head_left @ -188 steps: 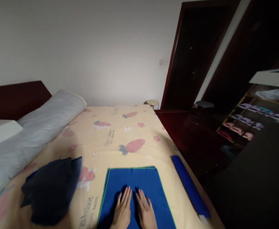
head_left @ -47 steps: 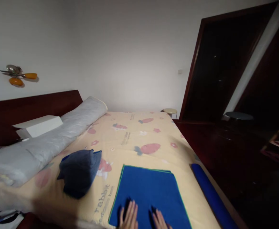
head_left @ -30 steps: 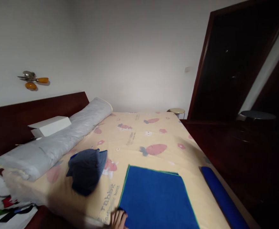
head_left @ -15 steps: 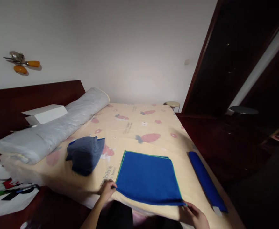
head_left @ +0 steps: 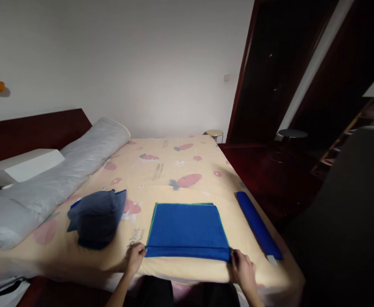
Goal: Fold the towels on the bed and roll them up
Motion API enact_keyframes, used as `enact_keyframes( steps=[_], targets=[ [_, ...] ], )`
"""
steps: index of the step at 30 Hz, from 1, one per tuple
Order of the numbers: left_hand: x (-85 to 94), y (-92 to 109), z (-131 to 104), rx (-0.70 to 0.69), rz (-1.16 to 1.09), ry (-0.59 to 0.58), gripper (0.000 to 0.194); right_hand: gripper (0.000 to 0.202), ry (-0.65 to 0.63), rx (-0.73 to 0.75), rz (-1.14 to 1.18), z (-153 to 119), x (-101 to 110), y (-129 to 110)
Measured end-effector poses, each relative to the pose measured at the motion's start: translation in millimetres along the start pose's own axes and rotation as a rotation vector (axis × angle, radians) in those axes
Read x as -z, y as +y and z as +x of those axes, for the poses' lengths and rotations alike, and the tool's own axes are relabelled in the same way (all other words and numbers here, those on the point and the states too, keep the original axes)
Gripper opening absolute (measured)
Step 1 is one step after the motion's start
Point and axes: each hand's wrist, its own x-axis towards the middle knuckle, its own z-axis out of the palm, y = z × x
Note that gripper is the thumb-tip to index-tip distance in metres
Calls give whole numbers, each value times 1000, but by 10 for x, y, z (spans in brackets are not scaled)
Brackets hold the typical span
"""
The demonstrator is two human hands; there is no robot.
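Note:
A blue cloth with green edging (head_left: 187,224) lies flat on the bed, folded into a rough rectangle. Along its near side a narrow strip is turned over onto itself. My left hand (head_left: 137,257) pinches the near left corner of this cloth. At the near right corner, my right hand (head_left: 243,265) has its fingers closed on the fold. To the right lies a long blue roll (head_left: 258,226) with a white tag at its near end. A crumpled dark blue-grey cloth (head_left: 99,217) sits to the left, apart from my hands.
The bed (head_left: 174,270) has a cream sheet printed with carrots. A rolled grey quilt (head_left: 87,153) and a white box (head_left: 27,164) lie by the dark headboard (head_left: 36,128). Two stools, one beige (head_left: 214,133) and one dark (head_left: 291,134), stand beyond the bed's right side.
The near edge of the blue cloth has been turned over into a narrow strip. Both hands have moved slightly away from me, keeping hold of its corners. The view has swung to the right.

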Motion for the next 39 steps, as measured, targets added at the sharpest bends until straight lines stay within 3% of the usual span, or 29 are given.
enact_keyframes(
  steps=[3,9,13,16,20,23,25,29,31,35,39],
  targets=[
    [-104,58,-69,-29,142,94,12,54,77,31,-46,-136,-48,17],
    [-140,85,-212,-65,312,210,18,58,153,42,-172,-226,0,13],
    [-138,189,-288,-133,545,318,22,51,227,20,-235,-233,63,-44],
    [-315,442,-392,-194,582,281,31,34,254,107,-250,-338,-12,-295],
    [-826,848,-611,-393,484,213,28,27,-16,452,-72,-613,-305,-930],
    [-1039,903,-743,-484,423,183,28,29,-118,550,-14,-765,-446,-1207],
    [-983,761,-792,-488,391,178,27,24,-94,515,-9,-799,-418,-1155],
    [-679,336,-838,-597,395,71,37,29,-110,468,-55,-763,-206,-747],
    [-588,221,-840,-630,415,57,42,33,-143,455,-75,-722,-125,-582],
    [-502,240,-756,-590,392,85,39,28,-188,394,-72,-581,-29,-445],
    [-282,292,-551,-437,306,30,28,31,-202,314,-49,-393,120,-329]
  ],
)
